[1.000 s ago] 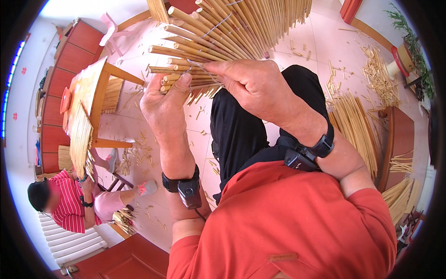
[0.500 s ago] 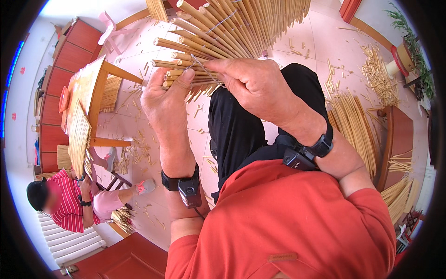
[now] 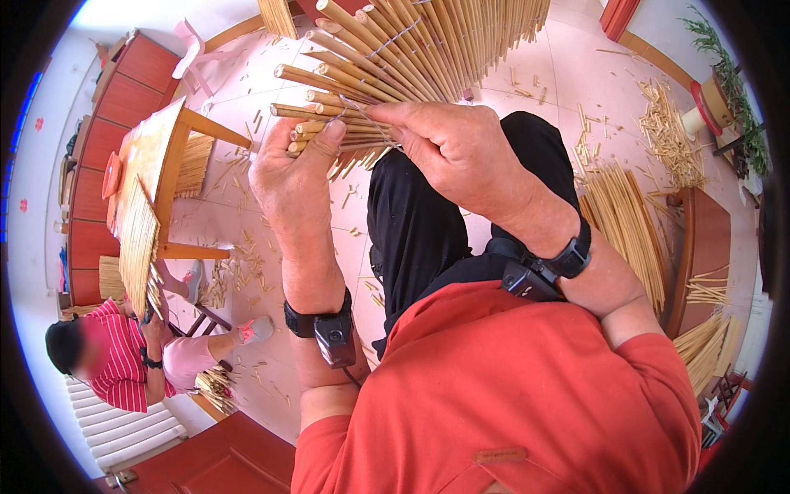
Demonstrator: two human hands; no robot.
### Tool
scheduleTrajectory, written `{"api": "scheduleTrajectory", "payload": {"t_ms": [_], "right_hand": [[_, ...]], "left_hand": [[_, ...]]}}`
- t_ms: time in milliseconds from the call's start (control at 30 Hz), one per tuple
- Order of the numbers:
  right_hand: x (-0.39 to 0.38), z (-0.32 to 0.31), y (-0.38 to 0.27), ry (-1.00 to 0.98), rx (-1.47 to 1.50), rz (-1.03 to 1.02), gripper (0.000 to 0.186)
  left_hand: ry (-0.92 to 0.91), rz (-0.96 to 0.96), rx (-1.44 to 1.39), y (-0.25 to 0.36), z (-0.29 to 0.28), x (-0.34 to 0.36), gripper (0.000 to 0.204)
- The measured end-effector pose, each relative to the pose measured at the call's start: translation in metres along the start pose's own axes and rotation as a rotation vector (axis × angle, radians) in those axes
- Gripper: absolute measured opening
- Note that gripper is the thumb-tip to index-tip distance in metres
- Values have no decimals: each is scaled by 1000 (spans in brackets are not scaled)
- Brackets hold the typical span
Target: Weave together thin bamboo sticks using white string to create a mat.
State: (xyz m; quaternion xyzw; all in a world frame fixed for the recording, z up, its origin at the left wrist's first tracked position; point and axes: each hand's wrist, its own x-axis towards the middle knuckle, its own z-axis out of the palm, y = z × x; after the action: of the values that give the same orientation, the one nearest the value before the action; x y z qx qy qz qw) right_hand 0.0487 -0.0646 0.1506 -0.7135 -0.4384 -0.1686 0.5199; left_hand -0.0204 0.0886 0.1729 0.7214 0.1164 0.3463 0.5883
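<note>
A fan-shaped mat of pale reed sticks, bound with rows of thin wire, spans the top of the view above my lap. At its nearest ends my left hand is closed on the reed sticks, thumb over them and fingers partly hidden behind. My right hand is closed, its thumb and forefinger pinching thin wire where it crosses those sticks, just right of my left thumb. Below both hands are my legs in black trousers.
A co-worker in a striped shirt sits lower left with reed sticks, beside a wooden table. Long reed sticks lie at the right, by heaps of cut offcuts and a plant. A pink chair stands upper left.
The near ends of the mat and my left hand have shifted slightly to the right. My right hand stays pinched at much the same spot.
</note>
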Motion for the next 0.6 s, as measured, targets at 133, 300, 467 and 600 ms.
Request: {"api": "scheduleTrajectory", "payload": {"t_ms": [133, 300, 467, 600], "right_hand": [[1, 2, 0, 48, 12, -25, 21], [1, 2, 0, 14, 3, -7, 21], [1, 1, -2, -11, -21, 8, 22], [1, 2, -3, -19, 7, 30, 22]], "left_hand": [[1, 13, 4, 2, 1, 0, 21], [-3, 1, -10, 2, 0, 0, 20], [-10, 3, -41, -3, -2, 1, 19], [-9, 19, 9, -6, -4, 1, 17]]}}
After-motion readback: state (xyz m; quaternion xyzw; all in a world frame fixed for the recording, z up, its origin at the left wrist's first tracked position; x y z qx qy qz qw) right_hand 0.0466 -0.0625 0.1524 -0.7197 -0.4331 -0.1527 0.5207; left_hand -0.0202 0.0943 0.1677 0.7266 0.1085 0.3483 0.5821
